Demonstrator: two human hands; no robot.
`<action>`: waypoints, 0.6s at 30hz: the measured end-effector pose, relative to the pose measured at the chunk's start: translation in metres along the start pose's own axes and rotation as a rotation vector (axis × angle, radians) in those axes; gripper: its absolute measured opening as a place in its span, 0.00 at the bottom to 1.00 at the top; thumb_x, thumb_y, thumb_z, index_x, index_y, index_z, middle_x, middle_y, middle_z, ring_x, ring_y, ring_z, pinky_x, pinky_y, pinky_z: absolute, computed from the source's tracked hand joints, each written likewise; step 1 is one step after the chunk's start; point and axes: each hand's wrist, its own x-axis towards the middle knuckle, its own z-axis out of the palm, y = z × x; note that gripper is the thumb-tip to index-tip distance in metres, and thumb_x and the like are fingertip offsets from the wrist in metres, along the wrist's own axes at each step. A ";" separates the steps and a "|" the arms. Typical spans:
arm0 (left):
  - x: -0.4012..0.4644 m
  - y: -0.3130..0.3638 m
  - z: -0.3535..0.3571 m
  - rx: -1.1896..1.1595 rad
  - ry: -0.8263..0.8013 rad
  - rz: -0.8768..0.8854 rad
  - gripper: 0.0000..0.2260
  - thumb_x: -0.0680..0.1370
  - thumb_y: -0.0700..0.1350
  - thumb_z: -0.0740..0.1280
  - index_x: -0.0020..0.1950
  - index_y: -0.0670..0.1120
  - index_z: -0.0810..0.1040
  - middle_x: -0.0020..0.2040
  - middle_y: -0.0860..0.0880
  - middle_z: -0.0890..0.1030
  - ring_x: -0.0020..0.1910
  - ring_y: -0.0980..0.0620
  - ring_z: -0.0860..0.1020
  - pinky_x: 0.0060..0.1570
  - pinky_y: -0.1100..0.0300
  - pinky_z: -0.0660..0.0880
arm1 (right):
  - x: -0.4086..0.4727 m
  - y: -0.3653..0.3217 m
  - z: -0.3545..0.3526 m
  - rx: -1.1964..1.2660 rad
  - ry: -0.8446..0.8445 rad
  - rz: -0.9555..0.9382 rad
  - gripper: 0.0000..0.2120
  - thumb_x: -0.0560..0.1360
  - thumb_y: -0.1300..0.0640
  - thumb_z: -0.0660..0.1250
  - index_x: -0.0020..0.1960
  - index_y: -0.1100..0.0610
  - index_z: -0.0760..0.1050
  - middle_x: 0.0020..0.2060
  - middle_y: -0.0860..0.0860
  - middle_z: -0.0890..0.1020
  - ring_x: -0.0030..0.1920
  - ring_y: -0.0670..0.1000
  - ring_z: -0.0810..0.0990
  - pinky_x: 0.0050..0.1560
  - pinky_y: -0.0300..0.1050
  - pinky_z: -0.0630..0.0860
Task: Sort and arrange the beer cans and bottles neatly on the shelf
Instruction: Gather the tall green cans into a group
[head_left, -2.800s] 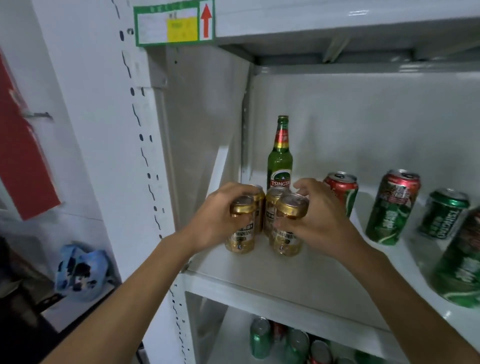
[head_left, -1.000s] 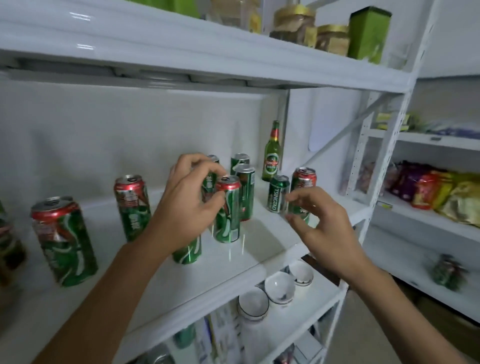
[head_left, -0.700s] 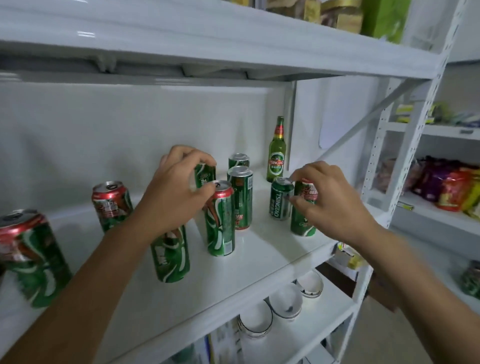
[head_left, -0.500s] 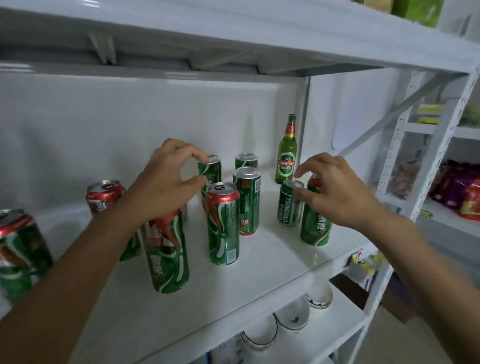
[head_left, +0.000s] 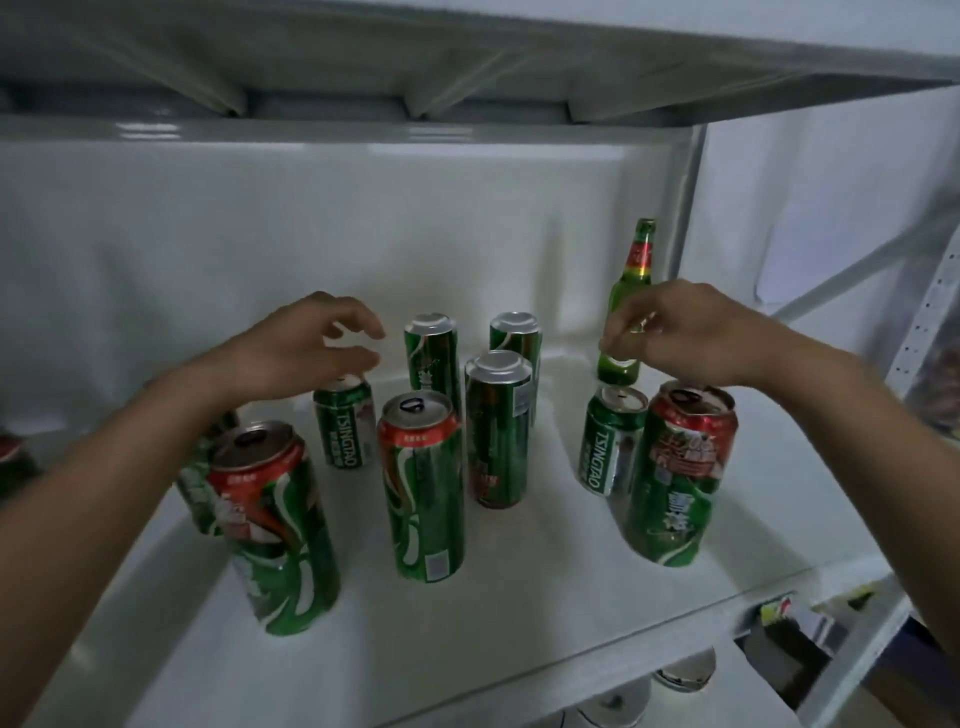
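Upright metal cans stand in a loose cluster on the glossy white shelf, with a green glass bottle near its back right corner, partly hidden behind the right hand. That hand hovers above a short green can and a dented red-topped can near the shelf's right edge, fingers loosely curled, holding nothing. The left hand hangs over another short can, fingers relaxed and apart. Between the arms stand four tall slim cans. A wide can leans near the front left; cans behind the left forearm are cut off and blurred.
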 end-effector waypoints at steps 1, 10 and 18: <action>0.005 -0.004 -0.001 0.010 -0.021 -0.019 0.09 0.78 0.49 0.73 0.55 0.60 0.80 0.62 0.52 0.76 0.64 0.50 0.74 0.59 0.51 0.76 | 0.007 0.005 -0.002 0.003 -0.067 0.001 0.08 0.76 0.45 0.70 0.50 0.49 0.82 0.50 0.46 0.83 0.51 0.47 0.80 0.48 0.43 0.73; 0.038 -0.033 0.006 0.390 -0.393 -0.203 0.27 0.77 0.58 0.72 0.73 0.57 0.67 0.70 0.48 0.71 0.64 0.48 0.74 0.60 0.56 0.72 | 0.043 0.035 0.009 -0.038 -0.536 0.120 0.25 0.74 0.42 0.72 0.69 0.45 0.72 0.65 0.49 0.77 0.65 0.54 0.75 0.58 0.47 0.75; 0.048 -0.044 0.023 0.579 -0.371 -0.099 0.27 0.71 0.59 0.77 0.65 0.50 0.75 0.60 0.49 0.80 0.55 0.48 0.78 0.55 0.55 0.77 | 0.053 0.046 0.020 0.053 -0.744 0.070 0.23 0.71 0.46 0.76 0.65 0.44 0.77 0.61 0.48 0.81 0.57 0.52 0.83 0.51 0.46 0.84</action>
